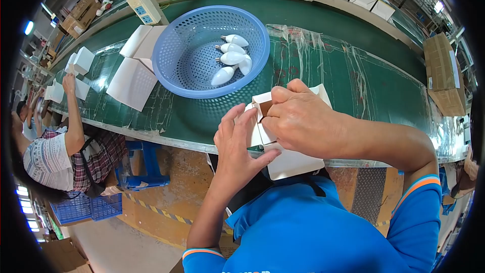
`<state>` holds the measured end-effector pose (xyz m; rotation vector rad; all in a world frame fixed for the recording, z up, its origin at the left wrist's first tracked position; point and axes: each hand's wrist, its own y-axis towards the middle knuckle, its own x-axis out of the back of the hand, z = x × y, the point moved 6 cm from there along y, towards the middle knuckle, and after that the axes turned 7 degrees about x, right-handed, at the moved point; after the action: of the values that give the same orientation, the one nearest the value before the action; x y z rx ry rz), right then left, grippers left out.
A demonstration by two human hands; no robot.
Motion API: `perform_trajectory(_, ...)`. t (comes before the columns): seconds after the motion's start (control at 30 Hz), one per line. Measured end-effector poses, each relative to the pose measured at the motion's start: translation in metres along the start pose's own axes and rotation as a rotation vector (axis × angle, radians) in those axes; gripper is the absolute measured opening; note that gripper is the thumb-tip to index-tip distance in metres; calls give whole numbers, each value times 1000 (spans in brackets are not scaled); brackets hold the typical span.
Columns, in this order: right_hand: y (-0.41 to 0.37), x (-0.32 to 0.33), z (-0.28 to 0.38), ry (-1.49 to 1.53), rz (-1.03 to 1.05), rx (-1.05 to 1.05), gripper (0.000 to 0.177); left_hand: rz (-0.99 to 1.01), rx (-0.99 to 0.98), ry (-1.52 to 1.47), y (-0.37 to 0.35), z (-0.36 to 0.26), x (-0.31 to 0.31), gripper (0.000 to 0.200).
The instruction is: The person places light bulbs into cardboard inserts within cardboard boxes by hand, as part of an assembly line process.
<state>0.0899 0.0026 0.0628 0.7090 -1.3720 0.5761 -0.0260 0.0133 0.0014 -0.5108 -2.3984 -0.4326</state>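
In front of me is a white cardboard box with its flaps spread open and a brown inner surface showing. My left hand holds it along its left side, fingers on the upper flap and thumb at the lower edge. Over the opening, my right hand is closed with its fingertips down at the box. Whatever those fingers grip is hidden. Beyond my hands, a blue perforated basket holds several white candle-shaped bulbs.
Folded white card lies left of the basket. A socket post rises behind it. At the right end of the green bench stands a brown carton. A co-worker on the left handles small white boxes.
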Motion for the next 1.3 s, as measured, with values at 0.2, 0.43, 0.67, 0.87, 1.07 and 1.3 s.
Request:
perform_trajectory(0.2,8,-2,13,-160,112,32,9,-73,-96,-51,2,2,-7,89)
perform_trajectory(0.43,5,-5,19,-318,62,117,8,-112,-112,36,0,2,-13,88)
perform_trajectory(0.67,13,-3,-20,-43,38,63,8,-132,-158,177,-4,-5,-18,89)
perform_trajectory(0.87,5,10,-27,64,-177,15,8,-238,-200,229,-18,-23,8,56)
perform_trajectory(1.07,-24,46,1,114,-357,222,7,-277,-259,502,-14,-31,1,31)
perform_trajectory(1.3,-32,3,18,20,-61,269,3,-233,-303,625,-6,-31,2,30)
